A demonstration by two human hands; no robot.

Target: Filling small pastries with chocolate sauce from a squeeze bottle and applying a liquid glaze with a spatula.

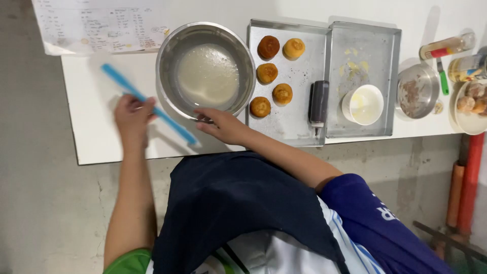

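Both hands work: my left grip (133, 114) closes round the spatula (171, 123), my right grip (223, 125) pinches the bowl (171, 48) rim; mixing, I judge, and stirring next needs that bowl steady.

Open surface (101, 137) lies left of my metal bowl (205, 71); baking trays (289, 122), squeeze bottle (319, 101) and cup (362, 104) crowd the right.

Steel bowl (170, 56) of pale batter, blue spatula (147, 101) tilted

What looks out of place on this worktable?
The dark squeeze bottle lies on its side across the seam of the two metal trays. Yellow smears dot the right tray. The blue spatula in the left hand looks normal.
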